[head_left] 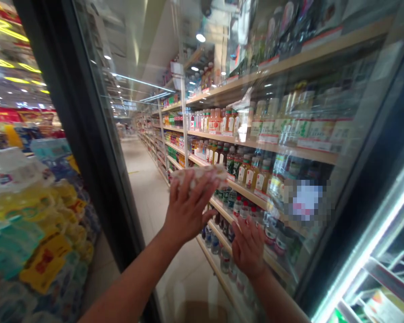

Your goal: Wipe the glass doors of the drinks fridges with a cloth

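Observation:
A pale, crumpled cloth [227, 174] lies flat against the glass door [148, 58], pinned there by my left hand [190, 206] with its fingers spread over it. Lower and to the right, my right hand [249, 246] reaches toward the same pane, fingers extended and slightly bent, with nothing visible in it. Whether its fingertips touch the glass I cannot tell. The door's black frame [77, 107] slants down along the left side of the pane.
Shelves of bottled drinks [252, 172] show in the glass, whether through it or mirrored is unclear. Stacked packs of bottles [50, 215] stand outside the door at left. At lower right are a bright light strip [366, 255] and wire racks [397, 273].

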A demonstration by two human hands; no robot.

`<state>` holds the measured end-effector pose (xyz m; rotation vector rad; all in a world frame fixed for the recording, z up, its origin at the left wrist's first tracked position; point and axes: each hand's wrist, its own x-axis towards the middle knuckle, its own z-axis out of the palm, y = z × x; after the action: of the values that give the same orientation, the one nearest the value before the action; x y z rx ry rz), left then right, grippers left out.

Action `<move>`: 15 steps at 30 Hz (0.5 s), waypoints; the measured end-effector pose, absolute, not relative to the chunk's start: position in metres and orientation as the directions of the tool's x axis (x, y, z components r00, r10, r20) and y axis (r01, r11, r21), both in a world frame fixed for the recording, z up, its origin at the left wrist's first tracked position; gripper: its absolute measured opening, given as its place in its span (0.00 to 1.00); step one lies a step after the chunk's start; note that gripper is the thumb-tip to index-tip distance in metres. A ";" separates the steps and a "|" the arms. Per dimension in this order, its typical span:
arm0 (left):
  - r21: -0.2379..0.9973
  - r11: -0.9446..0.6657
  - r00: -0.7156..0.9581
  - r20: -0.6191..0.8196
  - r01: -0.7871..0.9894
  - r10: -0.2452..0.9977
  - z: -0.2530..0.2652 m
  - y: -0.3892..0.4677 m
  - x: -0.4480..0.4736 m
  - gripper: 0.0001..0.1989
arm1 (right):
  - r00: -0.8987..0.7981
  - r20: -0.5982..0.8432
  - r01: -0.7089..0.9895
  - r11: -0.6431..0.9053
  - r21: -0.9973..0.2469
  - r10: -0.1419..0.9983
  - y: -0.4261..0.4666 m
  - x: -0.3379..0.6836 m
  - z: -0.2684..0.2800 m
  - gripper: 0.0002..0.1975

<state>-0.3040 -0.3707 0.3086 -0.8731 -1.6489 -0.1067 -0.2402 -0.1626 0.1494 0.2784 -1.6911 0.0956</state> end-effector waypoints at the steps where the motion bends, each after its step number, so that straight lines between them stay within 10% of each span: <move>1: -0.464 0.668 0.029 0.833 0.582 0.553 0.313 -0.368 -0.304 0.30 | -0.112 0.986 -0.240 0.966 0.096 -0.126 -0.162 -0.240 0.149 0.24; 9: -0.166 0.845 -0.034 0.977 0.509 0.213 0.362 -0.386 -0.314 0.33 | -0.093 0.988 -0.255 0.962 0.100 -0.127 -0.163 -0.241 0.152 0.20; 15: -0.513 0.620 0.056 0.795 0.594 0.604 0.300 -0.364 -0.296 0.30 | -0.080 0.988 -0.270 0.957 0.110 -0.136 -0.167 -0.240 0.157 0.18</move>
<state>-0.2957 -0.3636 0.2999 -1.0187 -1.6048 0.0104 -0.2400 -0.1669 0.1573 0.3127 -1.6561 0.1140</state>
